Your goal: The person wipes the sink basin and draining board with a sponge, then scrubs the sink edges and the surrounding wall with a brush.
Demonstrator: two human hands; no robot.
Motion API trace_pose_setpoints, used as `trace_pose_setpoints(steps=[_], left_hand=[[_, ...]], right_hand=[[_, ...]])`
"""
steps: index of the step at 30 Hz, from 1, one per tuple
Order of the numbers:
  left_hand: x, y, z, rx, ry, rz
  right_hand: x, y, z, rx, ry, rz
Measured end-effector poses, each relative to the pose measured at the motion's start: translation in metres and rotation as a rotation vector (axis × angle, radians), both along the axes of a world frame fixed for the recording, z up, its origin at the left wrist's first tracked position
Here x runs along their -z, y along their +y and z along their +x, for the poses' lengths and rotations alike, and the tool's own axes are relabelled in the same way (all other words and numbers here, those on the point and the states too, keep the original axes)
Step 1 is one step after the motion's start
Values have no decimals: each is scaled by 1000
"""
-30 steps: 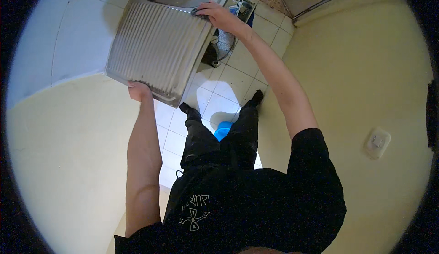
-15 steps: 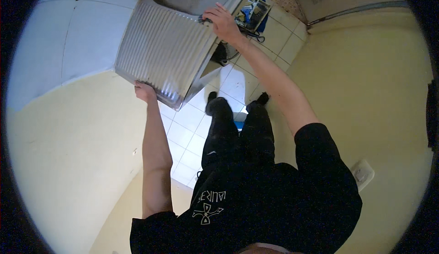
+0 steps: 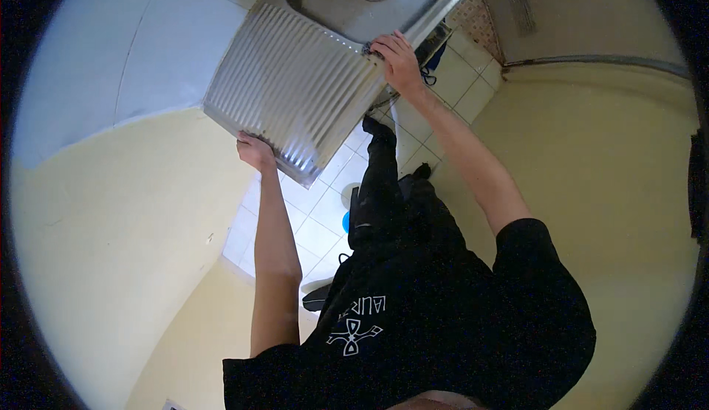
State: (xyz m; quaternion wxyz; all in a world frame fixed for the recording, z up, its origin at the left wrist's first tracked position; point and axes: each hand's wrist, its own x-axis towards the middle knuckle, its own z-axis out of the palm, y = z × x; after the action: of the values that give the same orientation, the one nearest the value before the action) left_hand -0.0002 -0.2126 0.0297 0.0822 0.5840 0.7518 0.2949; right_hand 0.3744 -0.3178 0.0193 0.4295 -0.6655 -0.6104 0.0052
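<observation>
A stainless-steel sink (image 3: 310,92) with a ribbed drainboard, a bowl and a dark drain hole fills the upper middle. My left hand (image 3: 256,152) is closed round the drainboard's near left end, its fingers partly hidden by the edge. Farther along, my right hand (image 3: 399,61) grips the sink's front rim beside the bowl, fingers bent over the top. A small dark patch (image 3: 367,48) shows at those fingertips; whether it is a separate thing or dirt I cannot tell. Both arms are stretched out.
White floor tiles (image 3: 317,225) lie beneath my legs, with a blue round thing (image 3: 346,222) partly hidden there. Past the right rim sits a dark crate (image 3: 437,41) with a cable. Cream walls (image 3: 583,166) stand on both sides; pale wall tiles (image 3: 177,48) rise behind the sink.
The sink and both hands now appear farther right and lower in view. One leg has stepped forward to the sink. The pale panel under the sink's front edge is now out of sight.
</observation>
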Motion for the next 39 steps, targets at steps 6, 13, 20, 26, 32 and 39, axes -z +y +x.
trace_pose_setpoints(steps=[6, 13, 20, 26, 32, 39], left_hand=[[8, 5, -9, -17, -186, -14], [-9, 0, -6, -66, -241, -62], [-33, -31, 62, 502, 40, 163], [-41, -60, 209, 1110, 21, 88], [-40, -49, 262, 1211, 353, 11], [-6, -53, 251, 1257, 118, 18]], right_hand=[[2, 3, -5, 19, -13, -9], [3, 2, -10, 16, -17, -36], [-16, 3, -9, -3, 14, -53], [-31, 17, 14, -78, 73, -36], [-63, 92, 92, 178, 103, -29], [-137, 235, 119, -189, 71, -23]])
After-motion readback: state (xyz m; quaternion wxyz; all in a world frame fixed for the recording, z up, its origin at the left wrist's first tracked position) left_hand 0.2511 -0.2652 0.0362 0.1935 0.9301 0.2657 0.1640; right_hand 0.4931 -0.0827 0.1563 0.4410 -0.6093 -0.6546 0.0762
